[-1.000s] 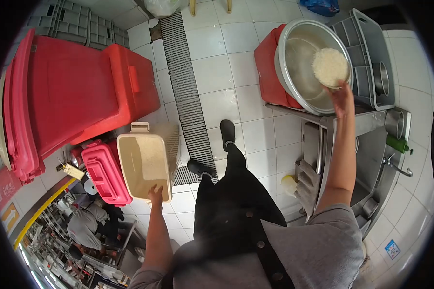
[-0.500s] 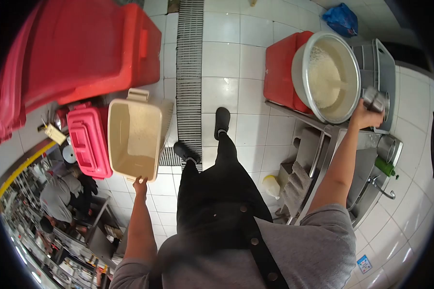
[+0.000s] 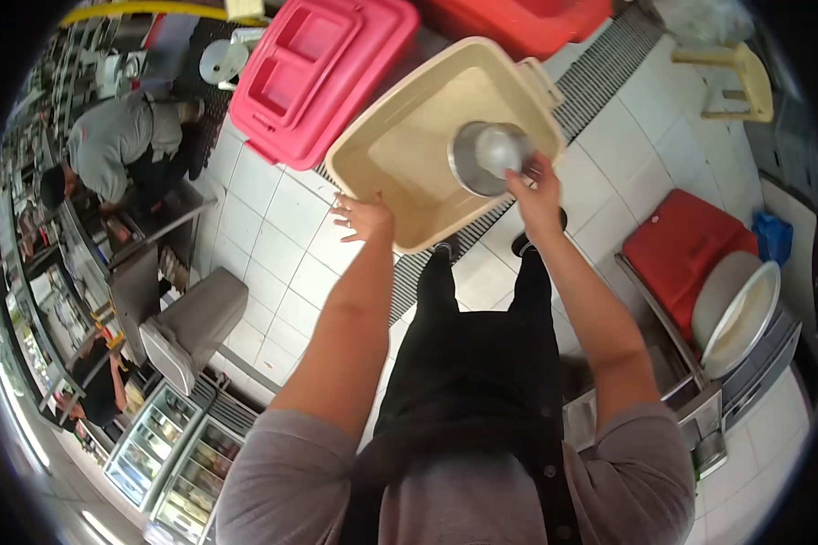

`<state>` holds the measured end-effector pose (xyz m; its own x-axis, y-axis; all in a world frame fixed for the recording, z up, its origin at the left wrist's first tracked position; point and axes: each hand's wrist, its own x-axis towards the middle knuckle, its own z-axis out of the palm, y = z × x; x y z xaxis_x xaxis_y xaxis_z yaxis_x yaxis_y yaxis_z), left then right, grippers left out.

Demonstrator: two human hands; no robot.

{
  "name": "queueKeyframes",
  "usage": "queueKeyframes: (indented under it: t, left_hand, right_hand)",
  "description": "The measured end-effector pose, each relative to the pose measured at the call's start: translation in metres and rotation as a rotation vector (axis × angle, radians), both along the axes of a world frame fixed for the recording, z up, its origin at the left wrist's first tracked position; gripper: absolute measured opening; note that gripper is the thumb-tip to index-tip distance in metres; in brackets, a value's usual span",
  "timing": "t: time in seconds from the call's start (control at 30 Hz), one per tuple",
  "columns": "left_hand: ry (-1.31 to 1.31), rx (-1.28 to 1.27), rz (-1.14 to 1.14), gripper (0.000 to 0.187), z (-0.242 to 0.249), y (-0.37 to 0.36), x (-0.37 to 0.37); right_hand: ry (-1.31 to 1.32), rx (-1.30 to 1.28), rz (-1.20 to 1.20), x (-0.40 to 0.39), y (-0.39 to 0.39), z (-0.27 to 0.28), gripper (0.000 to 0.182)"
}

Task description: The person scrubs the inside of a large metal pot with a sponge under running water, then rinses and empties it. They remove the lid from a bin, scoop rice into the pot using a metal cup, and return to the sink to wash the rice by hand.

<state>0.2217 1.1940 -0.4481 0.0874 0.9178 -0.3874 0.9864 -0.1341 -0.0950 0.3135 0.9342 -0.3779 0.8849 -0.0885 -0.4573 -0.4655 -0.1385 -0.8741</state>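
Observation:
A tan plastic bin [image 3: 386, 145], open at the top, stands tilted in view in front of me. Over its inside is a round metal cup [image 3: 464, 162], blurred a little, with a shiny pale interior. My right hand [image 3: 540, 193] grips this cup at its right rim, thumb and fingers closed on it. At the bin's near left edge is my left hand [image 3: 365, 218], its fingers spread and holding nothing. A thin layer of pale stuff shows at the bottom of the bin.
A pink lid [image 3: 314, 73] lies left of the bin, and red containers stand behind. On the right, a large metal basin [image 3: 762, 318] rests by a red box [image 3: 682, 245]. A stool [image 3: 745, 82] is at upper right; a co-worker [image 3: 114, 145] bends at far left.
My view has swung left. My right hand has brought the metal cup from beside the basin to over the bin. My left hand has let go of the bin's handle and spread its fingers.

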Motion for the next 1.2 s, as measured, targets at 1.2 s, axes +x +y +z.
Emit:
queueKeyframes:
  t: [1.2]
  left_hand:
    - [0.005, 0.160, -0.094, 0.105, -0.009, 0.033, -0.030]
  right_hand:
    - [0.448, 0.926, 0.373, 0.074, -0.155, 0.088, 0.070]
